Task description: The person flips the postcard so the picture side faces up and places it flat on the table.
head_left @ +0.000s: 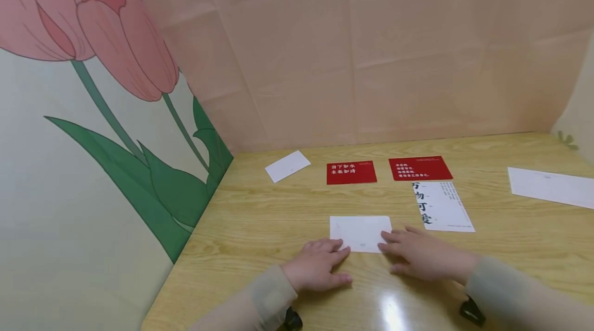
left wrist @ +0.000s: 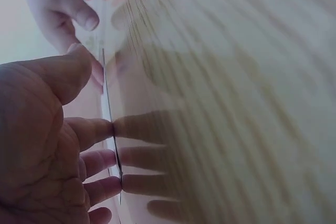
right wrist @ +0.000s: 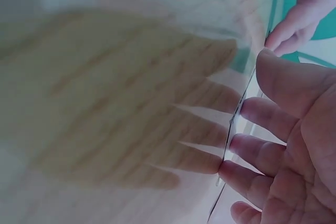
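A blank white card [head_left: 361, 233] lies flat on the wooden table, its long side toward me. At its left end my left hand [head_left: 317, 264] rests with fingers spread, fingertips on the card's near left corner. From the other side, my right hand [head_left: 424, 253] touches the card's right edge with straight fingertips. Both thumbs point inward, off the card. In the left wrist view the fingertips [left wrist: 107, 157] meet the thin card edge at the tabletop. The right wrist view shows the fingertips [right wrist: 239, 142] of the other hand likewise pressing down along that edge.
Toward the back lie a small white card [head_left: 287, 166] and two red cards with white writing, one left [head_left: 351, 179] and one right [head_left: 419, 168]. A white card with black characters [head_left: 447, 212] sits beyond my right hand. A long white paper [head_left: 552, 186] lies far right.
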A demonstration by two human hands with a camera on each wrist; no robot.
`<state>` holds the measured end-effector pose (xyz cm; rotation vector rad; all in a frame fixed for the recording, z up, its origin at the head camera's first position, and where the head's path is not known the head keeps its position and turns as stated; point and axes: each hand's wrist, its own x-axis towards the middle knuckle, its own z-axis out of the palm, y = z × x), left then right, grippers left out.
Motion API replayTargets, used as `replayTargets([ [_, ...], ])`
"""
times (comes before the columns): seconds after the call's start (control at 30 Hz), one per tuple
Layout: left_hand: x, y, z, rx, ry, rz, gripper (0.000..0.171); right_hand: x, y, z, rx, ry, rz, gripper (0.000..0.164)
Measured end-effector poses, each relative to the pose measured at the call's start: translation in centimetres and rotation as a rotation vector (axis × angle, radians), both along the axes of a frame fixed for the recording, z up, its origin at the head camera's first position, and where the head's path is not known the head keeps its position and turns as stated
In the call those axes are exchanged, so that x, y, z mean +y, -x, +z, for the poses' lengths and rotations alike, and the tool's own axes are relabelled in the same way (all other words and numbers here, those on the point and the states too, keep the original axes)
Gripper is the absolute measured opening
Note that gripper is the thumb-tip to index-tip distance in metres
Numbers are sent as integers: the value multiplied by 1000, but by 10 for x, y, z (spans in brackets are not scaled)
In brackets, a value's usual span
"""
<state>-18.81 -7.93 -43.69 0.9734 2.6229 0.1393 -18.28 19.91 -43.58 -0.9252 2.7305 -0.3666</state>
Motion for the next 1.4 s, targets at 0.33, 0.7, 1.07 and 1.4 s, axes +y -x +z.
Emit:
replayTargets([
  [0.33, 9, 15, -8, 26, -197, 31, 34, 10, -6, 0, 23, 50, 6, 46],
  [0.7, 21, 56, -9, -70, -283, 304, 53, -1, 12, -1, -44, 189, -194, 30],
  [1.07, 35, 74, 1, -105, -141, 327, 65, -6, 32, 3, -152, 206, -409, 62],
  [1.4, 40, 84, 6, -123, -70, 369, 57, -2, 45, 7, -200, 156, -424, 63],
])
